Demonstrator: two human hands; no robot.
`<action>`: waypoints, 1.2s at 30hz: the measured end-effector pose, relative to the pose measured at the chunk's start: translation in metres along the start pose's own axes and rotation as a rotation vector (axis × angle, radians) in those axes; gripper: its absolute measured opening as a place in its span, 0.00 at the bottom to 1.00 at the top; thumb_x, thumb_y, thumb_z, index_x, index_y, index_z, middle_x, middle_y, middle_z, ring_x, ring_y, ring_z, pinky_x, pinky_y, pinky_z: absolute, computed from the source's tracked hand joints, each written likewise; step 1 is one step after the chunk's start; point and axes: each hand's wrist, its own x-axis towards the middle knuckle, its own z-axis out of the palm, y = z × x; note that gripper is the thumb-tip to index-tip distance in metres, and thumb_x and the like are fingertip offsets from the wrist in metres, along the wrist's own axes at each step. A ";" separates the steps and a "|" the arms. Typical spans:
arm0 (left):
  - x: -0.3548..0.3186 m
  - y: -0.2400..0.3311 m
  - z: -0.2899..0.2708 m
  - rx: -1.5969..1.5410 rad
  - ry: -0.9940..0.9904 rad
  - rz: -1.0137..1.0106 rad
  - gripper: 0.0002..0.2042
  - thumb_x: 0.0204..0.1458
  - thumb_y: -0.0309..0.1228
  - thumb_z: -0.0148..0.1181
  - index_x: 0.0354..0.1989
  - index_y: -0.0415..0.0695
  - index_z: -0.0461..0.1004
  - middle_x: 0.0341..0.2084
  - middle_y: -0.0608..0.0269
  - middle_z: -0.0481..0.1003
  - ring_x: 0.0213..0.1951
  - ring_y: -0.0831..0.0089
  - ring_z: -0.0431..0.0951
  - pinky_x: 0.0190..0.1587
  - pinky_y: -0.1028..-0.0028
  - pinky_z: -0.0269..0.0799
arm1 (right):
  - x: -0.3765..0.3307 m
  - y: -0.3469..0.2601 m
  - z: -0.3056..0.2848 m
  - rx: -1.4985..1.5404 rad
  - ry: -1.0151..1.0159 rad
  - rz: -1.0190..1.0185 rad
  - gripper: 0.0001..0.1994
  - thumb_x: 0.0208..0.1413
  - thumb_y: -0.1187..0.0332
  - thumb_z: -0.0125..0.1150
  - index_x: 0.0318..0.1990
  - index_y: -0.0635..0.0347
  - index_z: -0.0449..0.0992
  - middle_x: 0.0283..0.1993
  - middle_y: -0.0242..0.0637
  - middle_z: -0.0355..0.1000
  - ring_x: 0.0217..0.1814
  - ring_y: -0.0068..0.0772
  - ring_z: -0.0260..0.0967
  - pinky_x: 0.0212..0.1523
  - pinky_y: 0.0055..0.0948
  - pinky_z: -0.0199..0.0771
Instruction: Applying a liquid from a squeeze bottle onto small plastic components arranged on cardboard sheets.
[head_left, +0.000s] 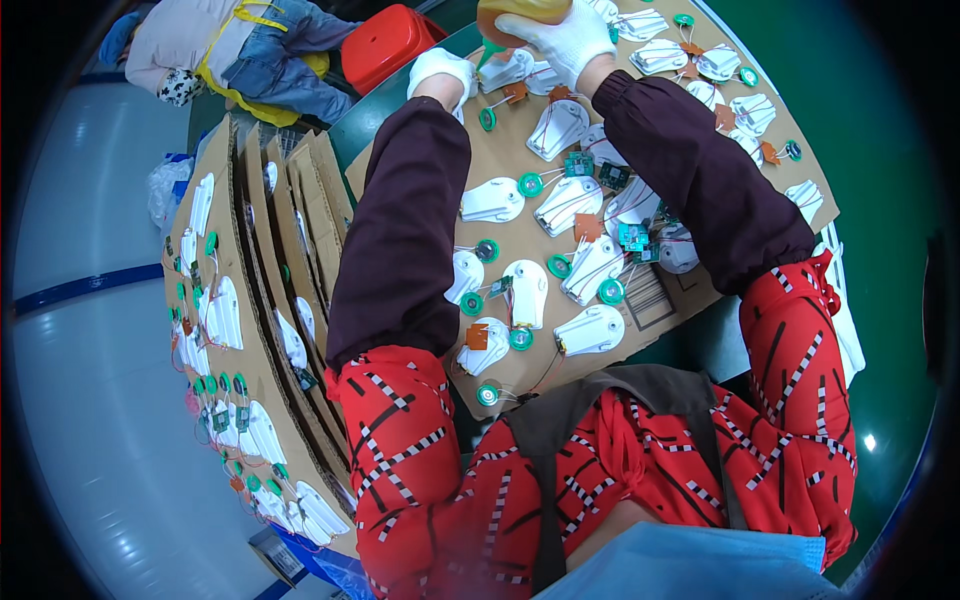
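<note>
My right hand [555,35], in a white glove, is closed around an orange-brown squeeze bottle [520,10] at the top edge. The bottle's green nozzle [488,52] points down toward a white plastic shell [508,70]. My left hand [440,72], also gloved, is curled against the cardboard sheet [520,225] just left of that shell. Whether it holds anything is hidden. The sheet carries several white shells, green round discs [531,184], small green circuit boards [632,236] and orange tabs joined by thin wires.
A stack of cardboard sheets [250,330] loaded with the same parts stands at my left. The sheet in front of me lies on a green table [880,130]. A red plastic stool [385,45] and another person [230,50] are at the far left.
</note>
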 end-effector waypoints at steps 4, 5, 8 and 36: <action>-0.001 0.002 0.000 0.134 -0.029 0.025 0.15 0.39 0.33 0.64 0.37 0.41 0.78 0.38 0.50 0.76 0.41 0.58 0.76 0.44 0.69 0.70 | -0.001 -0.003 0.002 -0.089 0.022 0.012 0.26 0.36 0.70 0.73 0.46 0.61 0.70 0.43 0.36 0.72 0.44 0.31 0.69 0.47 0.30 0.69; 0.000 0.002 0.001 0.133 -0.029 0.026 0.15 0.39 0.33 0.64 0.37 0.41 0.78 0.38 0.50 0.76 0.41 0.58 0.76 0.44 0.69 0.70 | -0.001 -0.006 0.000 -0.090 0.022 0.012 0.26 0.36 0.70 0.73 0.46 0.61 0.70 0.43 0.36 0.72 0.44 0.31 0.69 0.47 0.30 0.69; 0.002 -0.006 0.003 -0.032 -0.013 -0.030 0.15 0.41 0.34 0.63 0.37 0.41 0.78 0.38 0.51 0.76 0.42 0.58 0.76 0.44 0.69 0.70 | -0.009 -0.017 0.002 -0.088 -0.004 -0.041 0.26 0.36 0.70 0.73 0.46 0.61 0.70 0.43 0.36 0.72 0.44 0.31 0.69 0.47 0.30 0.69; 0.007 -0.008 0.006 0.030 -0.047 0.012 0.16 0.39 0.33 0.65 0.38 0.43 0.77 0.39 0.51 0.76 0.41 0.56 0.76 0.44 0.68 0.70 | -0.001 -0.007 0.003 -0.138 0.066 -0.013 0.24 0.39 0.69 0.70 0.47 0.61 0.70 0.44 0.38 0.73 0.46 0.32 0.69 0.48 0.30 0.69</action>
